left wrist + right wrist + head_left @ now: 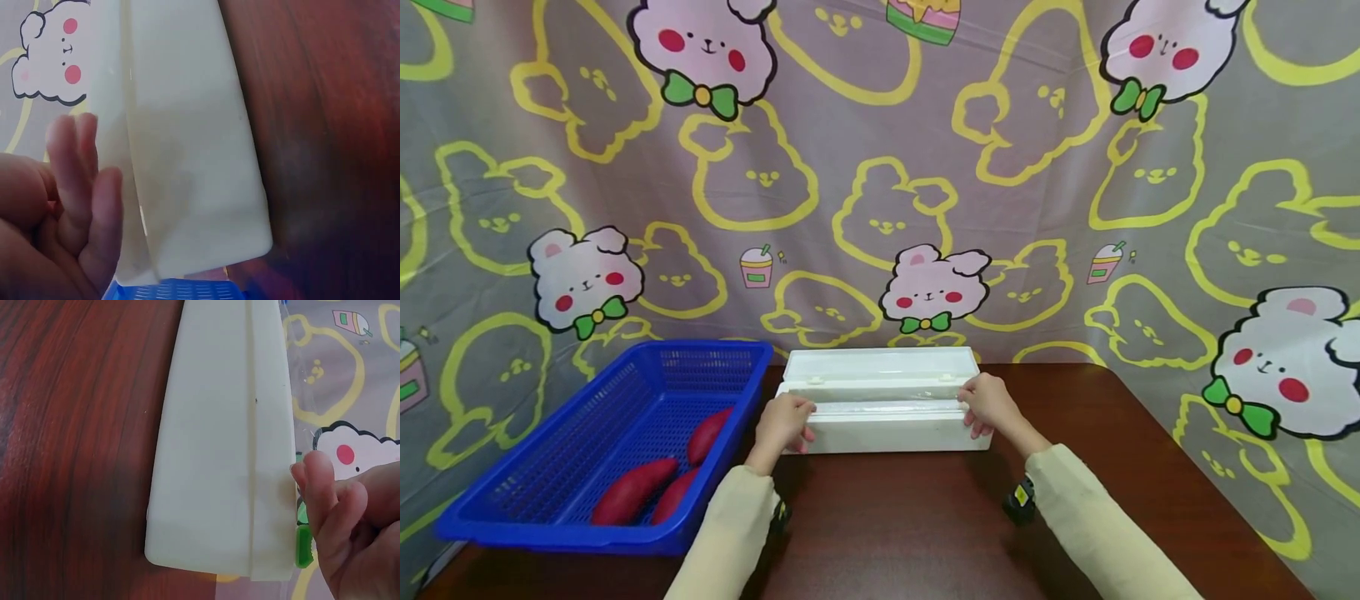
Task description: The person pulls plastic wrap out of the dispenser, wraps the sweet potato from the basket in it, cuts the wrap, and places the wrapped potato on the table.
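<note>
A white cling film dispenser box sits on the table with its long lid raised at the back. Clear cling film stretches along its top between the two hands. My left hand pinches the film near the box's left end, its other fingers hanging by the front wall. At the right end, my right hand pinches the film's other side. In the right wrist view, a strip of clear film shows past the box's edge. The left wrist view has the left hand's fingers beside the box.
To the left stands a blue plastic basket holding three red sweet potatoes. Brown wooden table lies under everything. A patterned curtain hangs right behind the box and round both sides.
</note>
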A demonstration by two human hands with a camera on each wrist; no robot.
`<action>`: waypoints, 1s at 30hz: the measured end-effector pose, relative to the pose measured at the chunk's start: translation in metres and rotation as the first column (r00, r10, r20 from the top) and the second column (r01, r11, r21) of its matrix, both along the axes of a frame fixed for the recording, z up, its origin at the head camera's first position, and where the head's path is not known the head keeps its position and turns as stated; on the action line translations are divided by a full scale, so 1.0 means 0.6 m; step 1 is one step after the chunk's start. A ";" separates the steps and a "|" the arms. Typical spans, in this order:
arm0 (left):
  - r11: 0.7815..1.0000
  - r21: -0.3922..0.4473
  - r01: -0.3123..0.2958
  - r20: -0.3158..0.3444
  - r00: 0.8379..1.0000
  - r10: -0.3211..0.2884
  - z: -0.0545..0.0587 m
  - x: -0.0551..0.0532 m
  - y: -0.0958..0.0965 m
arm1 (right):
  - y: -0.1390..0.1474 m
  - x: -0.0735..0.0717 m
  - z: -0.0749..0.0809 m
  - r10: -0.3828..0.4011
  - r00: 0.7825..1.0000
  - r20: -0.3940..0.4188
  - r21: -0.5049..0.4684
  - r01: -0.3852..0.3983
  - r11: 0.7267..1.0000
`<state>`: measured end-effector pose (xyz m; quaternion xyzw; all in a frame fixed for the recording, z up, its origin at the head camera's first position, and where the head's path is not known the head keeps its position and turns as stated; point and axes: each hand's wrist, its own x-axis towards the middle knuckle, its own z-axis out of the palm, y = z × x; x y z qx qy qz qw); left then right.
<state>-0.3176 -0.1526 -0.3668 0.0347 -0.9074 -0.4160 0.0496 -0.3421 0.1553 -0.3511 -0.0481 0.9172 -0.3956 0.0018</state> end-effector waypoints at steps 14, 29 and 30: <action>0.995 -0.061 -0.084 -0.046 0.996 0.081 0.013 -0.010 0.010 | -0.007 -0.015 -0.006 -0.038 0.999 0.007 -0.328 0.038 0.944; 0.890 0.431 -0.150 -0.019 0.984 0.175 0.006 -0.012 -0.004 | -0.008 -0.010 -0.008 -0.062 0.998 0.011 -0.426 0.061 0.903; 0.876 0.455 -0.160 -0.008 0.983 0.183 0.005 -0.012 -0.004 | -0.007 -0.010 -0.009 -0.063 0.998 0.012 -0.443 0.062 0.894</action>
